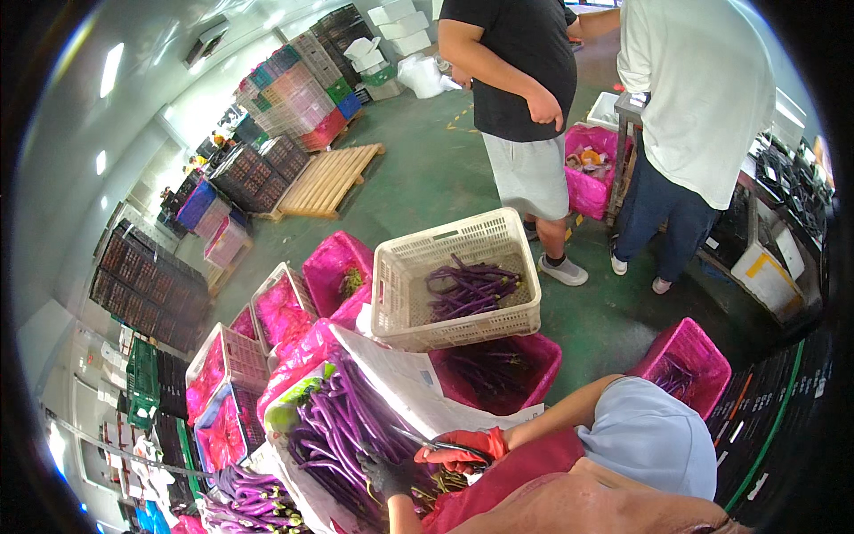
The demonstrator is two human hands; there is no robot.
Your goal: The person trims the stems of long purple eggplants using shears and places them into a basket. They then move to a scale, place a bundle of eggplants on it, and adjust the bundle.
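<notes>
My right hand [460,448], in a red glove, is closed on the handles of a pair of scissors [427,441], blades pointing left over a crate. My left hand [387,472], in a dark glove, rests on the long purple eggplants [347,414] heaped in that crate; whether its fingers hold one cannot be told. White paper and pink plastic line the crate. Cut green stem ends [448,482] lie beside my hands. More eggplants [253,500] are piled at the lower left.
A cream plastic crate [460,334] with some eggplants stands ahead, beside a pink-lined crate [550,360]. Other lined crates [283,304] are at the left. Two people [524,87] stand beyond, near a metal-legged table [627,110]. A wooden pallet [330,180] lies farther back.
</notes>
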